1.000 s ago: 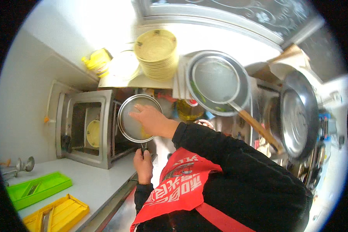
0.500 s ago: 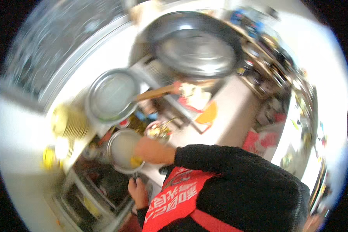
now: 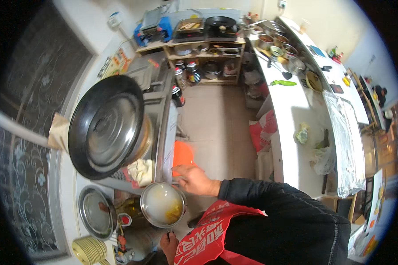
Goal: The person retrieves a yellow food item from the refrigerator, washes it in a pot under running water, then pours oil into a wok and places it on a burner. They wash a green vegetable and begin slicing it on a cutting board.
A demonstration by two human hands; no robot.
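Note:
A steel saucepan (image 3: 154, 194) holds cloudy, pale liquid with a yellow clump (image 3: 174, 213) at its near right side. My left hand (image 3: 168, 245) is closed round the pan's dark handle at the lower edge. Just past the pan's right rim, my right hand (image 3: 198, 180) has its fingers stretched out and apart, with nothing seen in them. Beyond the saucepan lies a crumpled cream cloth (image 3: 140, 172) on the counter's edge. A big black wok (image 3: 82, 110) stands farther off to the left.
A round steel basin (image 3: 85, 207) and stacked yellow plates (image 3: 89, 250) sit at the left. An orange bucket (image 3: 182, 154) stands on the floor (image 3: 212, 119) beyond my right hand. A long white counter (image 3: 292, 119) on the right carries pots, a green pepper (image 3: 283, 83) and plastic bags.
My right hand has come away from over the saucepan to beyond its right rim, and its fingers have spread. My left hand keeps the handle. The view has swung toward the aisle.

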